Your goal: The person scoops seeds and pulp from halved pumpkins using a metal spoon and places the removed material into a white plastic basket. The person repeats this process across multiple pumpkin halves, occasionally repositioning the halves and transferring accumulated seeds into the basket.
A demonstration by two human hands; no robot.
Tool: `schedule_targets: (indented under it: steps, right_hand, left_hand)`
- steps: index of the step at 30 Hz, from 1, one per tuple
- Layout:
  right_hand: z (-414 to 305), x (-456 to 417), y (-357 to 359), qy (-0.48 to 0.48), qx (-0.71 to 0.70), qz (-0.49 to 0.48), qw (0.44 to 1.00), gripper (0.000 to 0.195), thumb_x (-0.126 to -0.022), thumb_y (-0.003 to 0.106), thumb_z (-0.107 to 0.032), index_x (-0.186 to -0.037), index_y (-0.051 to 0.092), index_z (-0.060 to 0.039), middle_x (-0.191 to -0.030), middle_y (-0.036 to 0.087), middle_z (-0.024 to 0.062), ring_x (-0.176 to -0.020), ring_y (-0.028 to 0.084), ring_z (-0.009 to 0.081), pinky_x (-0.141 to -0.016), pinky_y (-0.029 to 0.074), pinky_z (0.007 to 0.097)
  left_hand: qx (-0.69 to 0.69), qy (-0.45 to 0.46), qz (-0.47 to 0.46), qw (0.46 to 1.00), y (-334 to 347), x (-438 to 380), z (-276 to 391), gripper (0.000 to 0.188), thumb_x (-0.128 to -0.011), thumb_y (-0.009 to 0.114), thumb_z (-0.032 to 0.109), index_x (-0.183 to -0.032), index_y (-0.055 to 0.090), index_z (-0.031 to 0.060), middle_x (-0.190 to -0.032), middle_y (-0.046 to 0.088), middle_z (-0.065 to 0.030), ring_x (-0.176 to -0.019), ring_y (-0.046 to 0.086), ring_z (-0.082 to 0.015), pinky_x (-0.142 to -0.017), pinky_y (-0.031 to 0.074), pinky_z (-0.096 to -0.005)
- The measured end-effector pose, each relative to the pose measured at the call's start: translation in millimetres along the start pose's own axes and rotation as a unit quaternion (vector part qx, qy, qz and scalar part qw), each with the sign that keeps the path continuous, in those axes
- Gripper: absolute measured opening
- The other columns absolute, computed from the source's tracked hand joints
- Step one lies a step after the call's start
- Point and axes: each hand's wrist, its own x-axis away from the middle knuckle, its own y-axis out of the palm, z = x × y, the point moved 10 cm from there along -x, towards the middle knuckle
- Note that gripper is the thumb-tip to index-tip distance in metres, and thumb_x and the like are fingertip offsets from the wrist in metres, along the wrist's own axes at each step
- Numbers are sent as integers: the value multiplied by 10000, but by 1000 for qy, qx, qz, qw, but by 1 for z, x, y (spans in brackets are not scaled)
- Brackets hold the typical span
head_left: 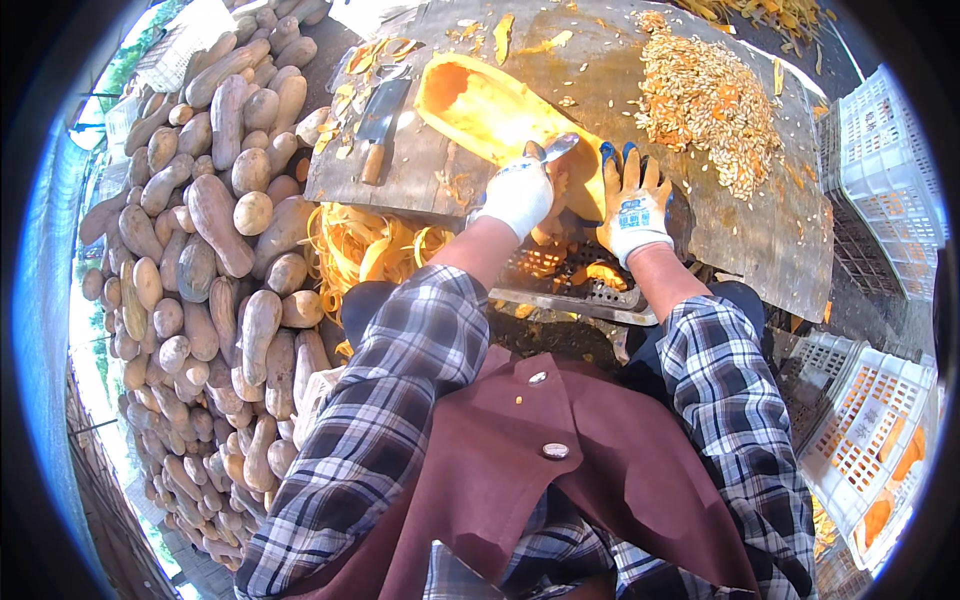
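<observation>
A peeled orange squash half (491,101) lies slantwise on the wooden board (570,71), its cut side up and a hollow at the far left end. My left hand (517,191), in a white glove with a coated palm, grips a metal spoon (561,145) over the near part of the squash. With its fingers spread, my gloved right hand (634,199) holds the near right end of the squash. Below my hands, orange scraps (600,275) sit in a dark plastic crate (570,296) by the board's near edge. Part of the spoon is hidden by my left hand.
A cleaver (384,112) lies on the board's left side. Squash seeds (709,101) are heaped at the right. Long peelings (375,244) fill the space below the board. Unpeeled squashes (221,217) cover the ground at left; white crates (892,172) stand at right.
</observation>
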Motion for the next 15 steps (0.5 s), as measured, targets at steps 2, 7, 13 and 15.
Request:
schedule_targets:
  steps: [2,7,13,15]
  right_hand:
    - [-1,-3,1,7,1,10,1000,1057,-734,779,-469,-1569,220,-141,-1589,231,195,-1427,255,430,-1064,305,591]
    - [-4,-7,-2,8,-3,39,999,1088,-731,769,-523,-1570,202,-123,-1548,300,227,-1405,303,431,-1057,310,603]
    - [-6,-5,-1,-3,-13,41,999,1112,-693,769,-601,-1551,251,-118,-1536,312,229,-1396,305,428,-1045,308,600]
    - [-5,-3,-2,-1,-14,51,999,1110,-688,766,-613,-1546,267,-117,-1537,307,230,-1402,293,428,-1047,306,599]
  left_hand:
    - [-14,-4,-28,999,4,7,0,551,-917,522,221,-1357,425,-97,-1045,659,-301,-991,646,-432,-870,517,-473]
    - [-104,76,-126,984,15,46,-11,409,-928,488,183,-1253,503,-65,-958,687,-275,-917,666,-436,-817,530,-488]
    - [-72,-9,33,997,-34,18,-43,317,-946,458,155,-1134,593,-63,-936,692,-263,-894,682,-395,-791,542,-473]
    - [-97,-39,47,993,-42,0,-54,317,-938,481,169,-1078,637,-69,-963,696,-259,-920,692,-376,-810,555,-434]
